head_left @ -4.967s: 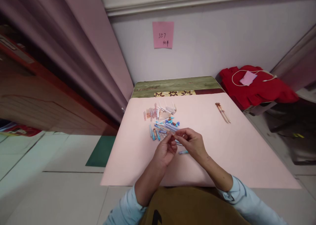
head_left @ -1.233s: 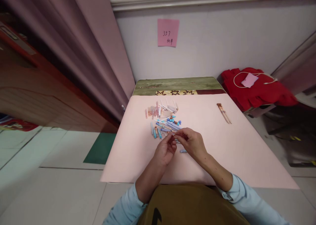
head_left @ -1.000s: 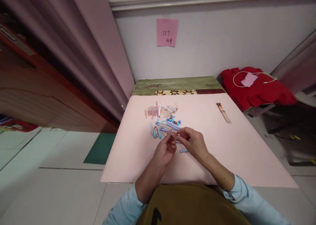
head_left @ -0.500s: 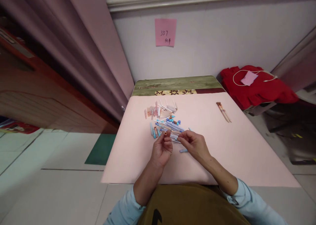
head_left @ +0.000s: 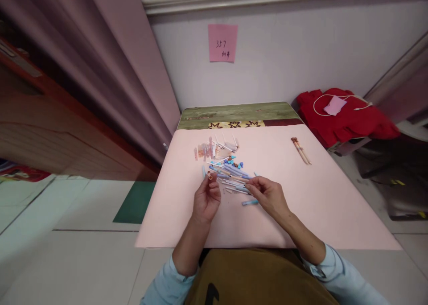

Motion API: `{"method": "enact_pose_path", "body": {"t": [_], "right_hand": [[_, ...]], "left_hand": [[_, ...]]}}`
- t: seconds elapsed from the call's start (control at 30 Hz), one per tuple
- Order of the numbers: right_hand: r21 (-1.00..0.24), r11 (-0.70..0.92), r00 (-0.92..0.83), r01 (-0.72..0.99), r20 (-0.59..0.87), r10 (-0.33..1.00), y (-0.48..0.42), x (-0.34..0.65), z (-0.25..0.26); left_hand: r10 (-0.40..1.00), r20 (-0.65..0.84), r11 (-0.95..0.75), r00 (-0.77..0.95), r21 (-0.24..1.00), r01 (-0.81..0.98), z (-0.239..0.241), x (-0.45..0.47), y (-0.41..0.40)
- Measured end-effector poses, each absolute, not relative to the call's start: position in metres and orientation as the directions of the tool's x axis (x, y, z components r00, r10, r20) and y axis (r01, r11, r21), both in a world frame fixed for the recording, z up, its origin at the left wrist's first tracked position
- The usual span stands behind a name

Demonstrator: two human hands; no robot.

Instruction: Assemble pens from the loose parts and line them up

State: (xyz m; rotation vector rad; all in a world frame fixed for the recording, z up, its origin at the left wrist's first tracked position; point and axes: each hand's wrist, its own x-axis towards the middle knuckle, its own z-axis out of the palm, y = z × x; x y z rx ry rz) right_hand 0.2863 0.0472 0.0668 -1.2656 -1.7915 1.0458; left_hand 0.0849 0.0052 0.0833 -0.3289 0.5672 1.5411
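Note:
My left hand [head_left: 207, 200] is closed, thumb and fingertips holding a small brown tube-like pen part [head_left: 210, 176] with its round open end facing me. My right hand [head_left: 269, 197] reaches to the right edge of a pile of pen parts [head_left: 230, 173], its thumb and index finger pinched together. What they grip, if anything, blends with the pile. Blue and peach barrels, thin white refills and small blue and brown pieces make up the pile. Just below the right fingertips lies a light-blue pen part [head_left: 249, 202].
Two slim pens with brown tops [head_left: 301, 151] lie at the right of the pink-covered table [head_left: 334, 207]. Behind the pile are clear pinkish parts [head_left: 204, 150] and more white refills [head_left: 230, 143]. Red cloth [head_left: 344, 122] with a white cable sits beyond the right edge.
My left hand has moved left with the brown part, away from my right hand. My right hand has shifted slightly right, and the gap between the hands is wider.

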Motion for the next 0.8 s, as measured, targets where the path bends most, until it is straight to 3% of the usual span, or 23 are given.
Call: {"method": "enact_pose_path", "body": {"t": [0.2,0.37,0.8], "right_hand": [[-0.665,0.38,-0.413,0.644,0.117,0.903,0.047,0.281,0.058],[-0.492,0.424,-0.477,0.76,0.02,0.879,0.046,0.275,0.048],[-0.442,0.412,-0.465,0.797,-0.014,0.885,0.048,0.263,0.047]], "left_hand": [[0.828,-0.556,-0.005,-0.076,0.127,-0.992,0.075,0.073,0.004],[0.825,-0.553,-0.07,-0.119,0.11,-0.992,0.069,0.063,0.002],[0.889,-0.439,-0.045,-0.133,0.207,-0.977,0.03,0.055,-0.016]]}}
